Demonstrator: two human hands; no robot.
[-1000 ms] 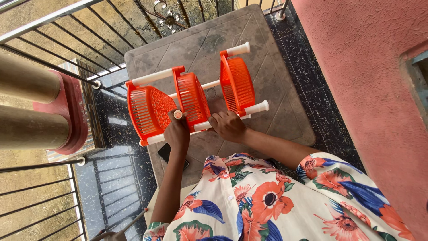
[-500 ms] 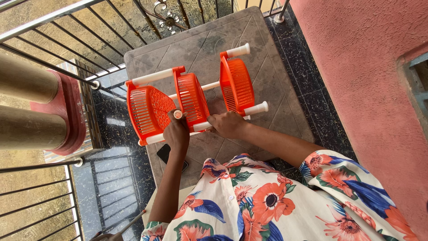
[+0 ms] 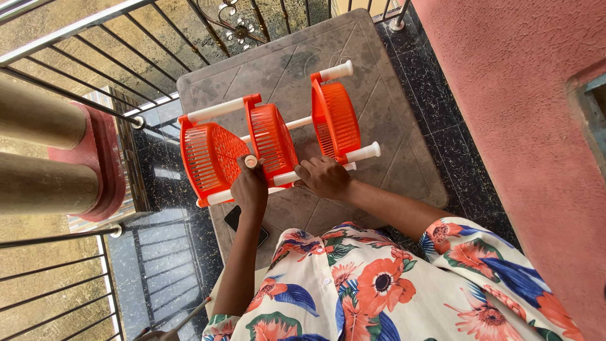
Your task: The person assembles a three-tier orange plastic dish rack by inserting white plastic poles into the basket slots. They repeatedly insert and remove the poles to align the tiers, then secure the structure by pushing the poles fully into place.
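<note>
Three orange baskets on white poles: rack [image 3: 271, 136] lying sideways on grey desk [image 3: 391, 126]. Left hand [image 3: 250, 189] clenched round near pole [image 3: 284, 178]; right hand [image 3: 325, 177] grasping same pole. Probably light, stiff plastic, joints loose; best held by poles.

An orange plastic rack [image 3: 271, 142] lies tipped on its side on the grey table [image 3: 404, 126], three slatted basket shelves standing on edge. White tubes run through their corners, capped ends sticking out. One short white tube [image 3: 250, 161] stands loose at the middle basket's near corner.
</note>
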